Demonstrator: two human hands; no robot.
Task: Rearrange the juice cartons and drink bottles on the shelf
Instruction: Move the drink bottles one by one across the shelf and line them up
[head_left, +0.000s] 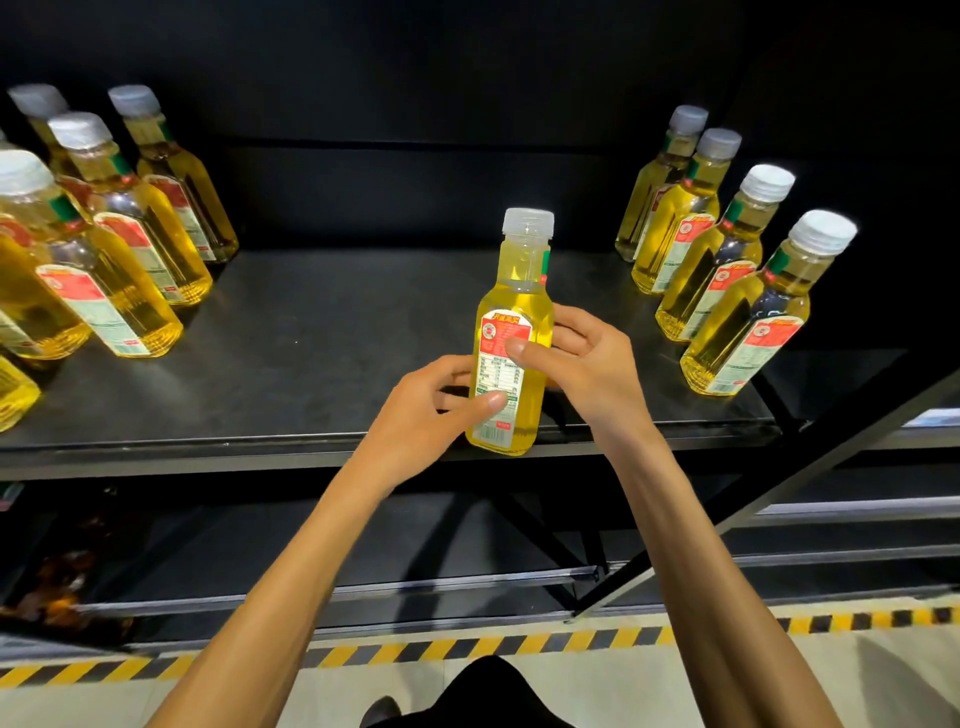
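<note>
At black shelf (337, 332), left hand (436, 400) and right hand (587, 358) grip bottle (519, 306) (upright).

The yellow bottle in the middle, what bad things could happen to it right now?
1. The middle bottle has its base right at the front edge of the shelf. If the left hand and right hand let go too soon, it might tip off toward the floor.
2. The right-side bottles stand close by, so a careless swing of the right arm could knock the nearest one over.
</note>
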